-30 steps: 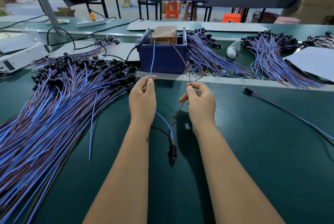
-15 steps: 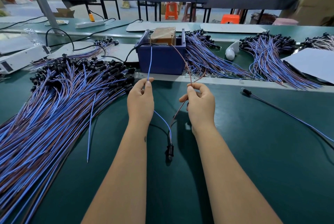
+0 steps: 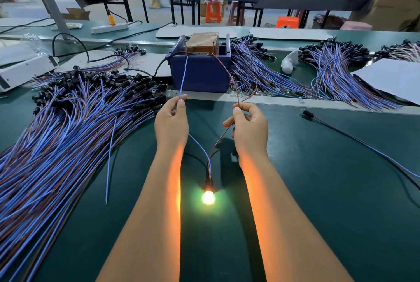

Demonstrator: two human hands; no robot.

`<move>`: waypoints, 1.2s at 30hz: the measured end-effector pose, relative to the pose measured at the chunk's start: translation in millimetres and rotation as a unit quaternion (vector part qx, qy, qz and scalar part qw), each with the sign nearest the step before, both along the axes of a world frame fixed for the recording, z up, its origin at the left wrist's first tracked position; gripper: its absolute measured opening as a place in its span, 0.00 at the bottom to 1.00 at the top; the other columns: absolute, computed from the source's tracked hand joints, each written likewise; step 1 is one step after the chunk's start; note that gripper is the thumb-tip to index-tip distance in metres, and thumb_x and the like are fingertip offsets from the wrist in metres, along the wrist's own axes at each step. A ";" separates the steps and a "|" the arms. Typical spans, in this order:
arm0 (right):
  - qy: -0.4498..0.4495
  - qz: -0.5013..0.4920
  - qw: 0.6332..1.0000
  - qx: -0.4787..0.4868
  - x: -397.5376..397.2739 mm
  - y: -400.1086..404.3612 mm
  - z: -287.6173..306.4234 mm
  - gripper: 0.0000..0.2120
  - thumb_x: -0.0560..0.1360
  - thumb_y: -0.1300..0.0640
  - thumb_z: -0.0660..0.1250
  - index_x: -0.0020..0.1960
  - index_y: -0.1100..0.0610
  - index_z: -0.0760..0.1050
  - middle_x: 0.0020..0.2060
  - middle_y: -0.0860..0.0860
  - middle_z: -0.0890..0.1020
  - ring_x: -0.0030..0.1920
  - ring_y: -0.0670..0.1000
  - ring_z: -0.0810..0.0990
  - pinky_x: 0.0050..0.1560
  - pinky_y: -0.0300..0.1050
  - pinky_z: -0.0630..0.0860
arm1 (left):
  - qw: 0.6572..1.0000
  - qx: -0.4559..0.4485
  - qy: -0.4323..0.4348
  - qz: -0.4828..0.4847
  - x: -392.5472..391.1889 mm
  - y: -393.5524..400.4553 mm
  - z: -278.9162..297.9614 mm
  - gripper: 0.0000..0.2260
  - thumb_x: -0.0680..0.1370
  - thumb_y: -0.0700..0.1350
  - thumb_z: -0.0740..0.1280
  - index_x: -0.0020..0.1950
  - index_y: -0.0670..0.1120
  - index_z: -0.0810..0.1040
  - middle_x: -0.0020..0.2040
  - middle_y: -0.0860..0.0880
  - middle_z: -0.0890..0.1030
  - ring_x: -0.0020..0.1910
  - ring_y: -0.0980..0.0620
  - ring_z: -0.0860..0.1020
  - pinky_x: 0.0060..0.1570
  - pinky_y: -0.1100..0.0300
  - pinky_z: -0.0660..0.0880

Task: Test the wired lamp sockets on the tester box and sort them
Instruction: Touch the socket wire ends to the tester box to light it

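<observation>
Left hand (image 3: 171,122) pinches the thin blue wire (image 3: 183,77), right hand (image 3: 250,129) the brown wire (image 3: 223,67) — round bulb (image 3: 208,197) seemingly lit.

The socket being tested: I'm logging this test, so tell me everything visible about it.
The socket is small and black, lying on the green mat between the forearms, its bulb lit bright yellow-white. A blue wire and a brown wire run from it up to the blue tester box. The left hand pinches the blue, the right hand the brown.

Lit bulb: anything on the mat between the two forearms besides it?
Head view: only the lit bulb in its black socket and its blue wire and brown wire.
</observation>
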State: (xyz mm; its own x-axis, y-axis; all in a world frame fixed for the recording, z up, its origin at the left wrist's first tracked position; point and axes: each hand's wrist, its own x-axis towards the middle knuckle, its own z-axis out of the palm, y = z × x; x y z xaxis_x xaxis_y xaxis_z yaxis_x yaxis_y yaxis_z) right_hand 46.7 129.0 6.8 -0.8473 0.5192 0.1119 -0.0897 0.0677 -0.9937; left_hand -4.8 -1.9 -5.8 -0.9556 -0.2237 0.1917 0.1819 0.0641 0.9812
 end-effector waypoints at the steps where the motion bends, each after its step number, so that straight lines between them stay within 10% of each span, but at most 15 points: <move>1: 0.000 0.000 1.000 -0.001 0.0 -0.1 0.1 0.06 0.81 0.55 0.60 0.48 0.48 0.74 0.30 0.49 0.82 0.33 0.46 0.73 0.43 0.49 0.73 | 1.000 0.005 -0.001 0.000 -0.3 -0.1 -0.2 0.11 0.83 0.45 0.58 0.53 0.56 0.80 0.28 0.54 0.61 0.27 0.54 0.59 0.29 0.59 0.58; 36: -0.019 0.102 0.983 0.153 -5.0 -6.1 -9.1 0.04 0.76 0.55 0.68 0.47 0.47 0.81 0.30 0.48 0.80 0.34 0.48 0.79 0.43 0.48 0.76 | 0.997 0.013 -0.039 -0.069 14.8 20.1 10.8 0.08 0.79 0.46 0.66 0.48 0.52 0.85 0.27 0.61 0.77 0.28 0.63 0.73 0.31 0.71 0.70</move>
State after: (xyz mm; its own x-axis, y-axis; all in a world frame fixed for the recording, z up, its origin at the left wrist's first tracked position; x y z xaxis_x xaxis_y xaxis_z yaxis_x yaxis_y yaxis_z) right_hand 41.8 123.0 -2.3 -0.9370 0.2845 0.2026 -0.0960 0.3480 -0.9326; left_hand 10.1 18.3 4.9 -0.9894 -0.0920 0.1125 0.1113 0.0185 0.9936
